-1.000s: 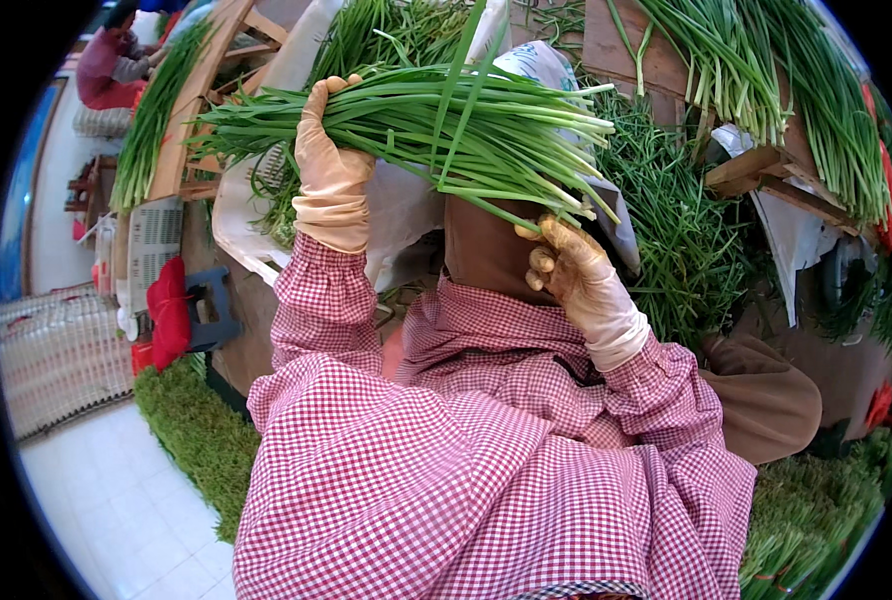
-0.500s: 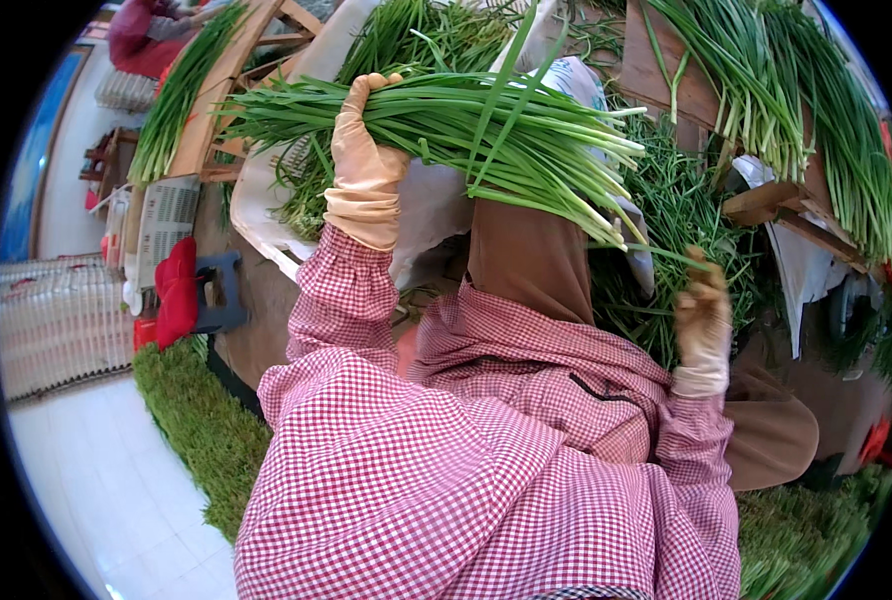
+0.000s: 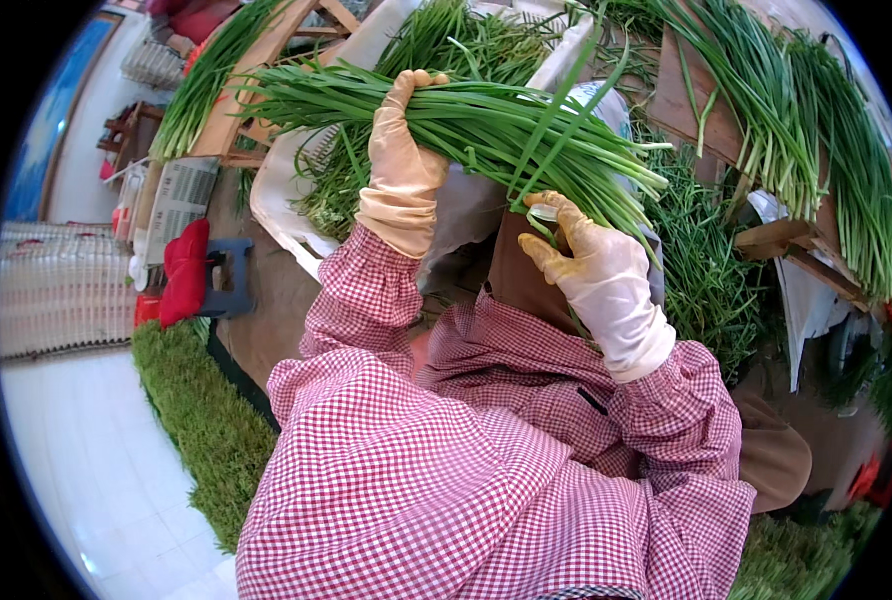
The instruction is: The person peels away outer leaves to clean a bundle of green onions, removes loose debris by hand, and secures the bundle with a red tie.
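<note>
A thick bunch of garlic chives lies sideways in front of me, leafy tips to the left and pale stem ends to the right. My left hand, in a cream rubber glove, is closed round its left part, fingers over the top. Below the stems is my right hand, gloved too, with yellow-stained fingertips. Its thumb and forefinger are apart, and the forefinger reaches the lower edge of the bunch. Something small and pale shows at that fingertip; I cannot make out what. A few long leaves stick up from the bunch.
Behind the bunch stands a white crate of loose greens. A heap of cut leaves lies at the right. More chives rest on wooden boards. At the left are a blue stool, a red cushion and a green mat.
My right hand has come from the far right, where it had a leaf at its fingers, up and left to the underside of the bunch. My left hand still holds the chives.
</note>
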{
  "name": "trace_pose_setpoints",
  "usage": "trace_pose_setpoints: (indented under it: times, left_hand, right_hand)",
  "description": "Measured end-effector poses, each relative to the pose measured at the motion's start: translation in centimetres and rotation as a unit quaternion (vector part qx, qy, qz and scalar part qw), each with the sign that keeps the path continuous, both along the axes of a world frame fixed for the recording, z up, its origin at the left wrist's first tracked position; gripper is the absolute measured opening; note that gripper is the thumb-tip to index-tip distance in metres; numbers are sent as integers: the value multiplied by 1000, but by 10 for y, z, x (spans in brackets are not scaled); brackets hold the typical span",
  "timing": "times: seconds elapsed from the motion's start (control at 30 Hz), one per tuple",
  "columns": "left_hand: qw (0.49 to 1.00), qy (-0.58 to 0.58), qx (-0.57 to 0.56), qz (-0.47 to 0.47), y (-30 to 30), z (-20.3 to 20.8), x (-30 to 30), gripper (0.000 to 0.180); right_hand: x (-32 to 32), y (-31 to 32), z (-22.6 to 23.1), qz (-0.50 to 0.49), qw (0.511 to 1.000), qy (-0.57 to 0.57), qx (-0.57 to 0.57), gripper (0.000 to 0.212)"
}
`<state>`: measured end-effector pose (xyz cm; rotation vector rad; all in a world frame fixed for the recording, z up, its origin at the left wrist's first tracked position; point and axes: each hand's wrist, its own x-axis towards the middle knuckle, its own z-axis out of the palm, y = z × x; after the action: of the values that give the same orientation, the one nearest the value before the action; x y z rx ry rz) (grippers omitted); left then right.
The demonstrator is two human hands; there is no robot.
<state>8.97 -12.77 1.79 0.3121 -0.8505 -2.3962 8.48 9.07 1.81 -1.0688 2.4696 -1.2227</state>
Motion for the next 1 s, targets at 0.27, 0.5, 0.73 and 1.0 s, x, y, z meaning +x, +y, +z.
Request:
trace_pose_setpoints:
  times: [0.27,0.5,0.73,1.0]
  left_hand:
    - [999,-16,7,30,1,4,6,13]
    - [1000,-10,2,9,-6,-3,5,13]
    - [999,-37,-13,-18,-19,-8,9,11]
    - [999,-45,-13,-17,-28,-17,9,14]
  right_hand:
    - [9,-15,-6,11,988,128,84,29]
    - [12,15,7,0,988,141,55,20]
    - [23,76,-34,-4,847,-389,-362,19]
    - [15,113,-57,-80,825,-414,-376,26]
